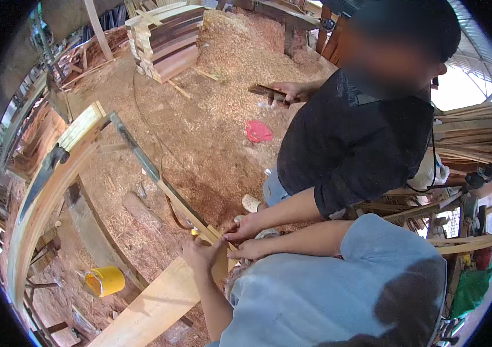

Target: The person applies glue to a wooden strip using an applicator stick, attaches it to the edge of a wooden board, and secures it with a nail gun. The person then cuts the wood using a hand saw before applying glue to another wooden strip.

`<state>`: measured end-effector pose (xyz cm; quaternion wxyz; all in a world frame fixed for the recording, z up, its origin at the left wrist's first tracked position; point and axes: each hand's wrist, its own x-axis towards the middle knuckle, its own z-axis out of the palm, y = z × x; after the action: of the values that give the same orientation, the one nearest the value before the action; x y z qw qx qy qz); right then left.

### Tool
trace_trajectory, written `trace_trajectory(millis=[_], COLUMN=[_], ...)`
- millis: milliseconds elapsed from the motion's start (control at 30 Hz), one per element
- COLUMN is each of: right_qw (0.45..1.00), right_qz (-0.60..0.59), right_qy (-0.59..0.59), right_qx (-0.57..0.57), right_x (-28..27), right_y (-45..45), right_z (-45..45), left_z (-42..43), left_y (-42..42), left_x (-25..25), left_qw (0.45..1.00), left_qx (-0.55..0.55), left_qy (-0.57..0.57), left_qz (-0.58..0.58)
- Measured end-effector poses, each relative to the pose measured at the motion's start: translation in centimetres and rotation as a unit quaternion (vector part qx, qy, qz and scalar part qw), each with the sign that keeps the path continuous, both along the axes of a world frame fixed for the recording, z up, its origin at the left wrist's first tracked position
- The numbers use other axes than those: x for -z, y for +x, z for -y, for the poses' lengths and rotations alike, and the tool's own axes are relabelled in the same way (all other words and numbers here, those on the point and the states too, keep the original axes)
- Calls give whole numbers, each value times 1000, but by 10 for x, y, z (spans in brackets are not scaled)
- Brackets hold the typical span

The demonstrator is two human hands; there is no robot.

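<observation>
A wide pale wooden board (pixel 162 298) slopes from the lower left up to my hands. My left hand (pixel 201 254) grips its upper end, thumb stretched toward the corner. On the other side of that end, my right hand (pixel 250 250) has its fingers curled against the wood; its fingertips are partly hidden. A narrow wooden strip (pixel 185 203) meets the board's end from above, with a green metal bar (pixel 142 159) along it. Just above my right hand, a co-worker's hand (pixel 244 226) touches the strip's end. The co-worker's other hand (pixel 286 92) holds a dark flat object.
A co-worker in black (pixel 356 139) stands close at the right. A curved laminated wooden beam (pixel 49 179) arcs along the left. A yellow bucket (pixel 106 281) lies tipped at the lower left. Stacked planks (pixel 168 43) stand behind, on shaving-covered ground with a pink scrap (pixel 258 131).
</observation>
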<state>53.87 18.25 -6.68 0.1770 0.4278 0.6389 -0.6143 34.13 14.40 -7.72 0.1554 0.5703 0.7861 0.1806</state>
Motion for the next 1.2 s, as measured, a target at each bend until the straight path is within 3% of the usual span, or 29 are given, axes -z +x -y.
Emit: trace_trajectory(millis=[100,267,333,533,600,633,767,833,900,933,1033,1167,1200], right_qw=[999,997,998,996,990,988,988,979,987,993,990,966,974], right_qz=[-30,-67,-54,-52,-85,-88,-117,-100,-14,-28,-45,-103,-74], right_qy=[3,-26,-38,-60,-102,-112,-96,-175,-160,-105,-123,-200,-154], right_qx=[-22,-17,-6,33,56,54,24,35,-11,-40,-50,128,151], right_x=[-6,21,29,36,52,51,47,41,32,33,71,77,64], right_y=[2,7,5,4,0,-3,2,0,-3,-1,13,10,5], right_z=[-1,-7,-11,-13,-19,-21,-23,-24,-30,-33,-45,-78,-85], left_z=[-1,-5,-4,-2,-4,-4,0,-3,-2,-2,-2,-1,-2], left_y=[0,0,-4,-1,-4,-5,-2,0,-1,-2,0,-4,-4], left_x=[-3,-2,0,-4,-4,-5,8,-4,-7,-3,1,5,5], left_qw=[999,996,996,998,999,999,998,1000,999,1000,999,1000,1000], left_qx=[10,-12,-18,1,9,20,5,4,2,3,3,3,-4], left_qy=[28,-57,-28,26,-13,-46,59,14,-35,-28,-23,-9,2], left_qz=[-24,66,83,57,35,20,-1,2,1,7,31,-4,-8])
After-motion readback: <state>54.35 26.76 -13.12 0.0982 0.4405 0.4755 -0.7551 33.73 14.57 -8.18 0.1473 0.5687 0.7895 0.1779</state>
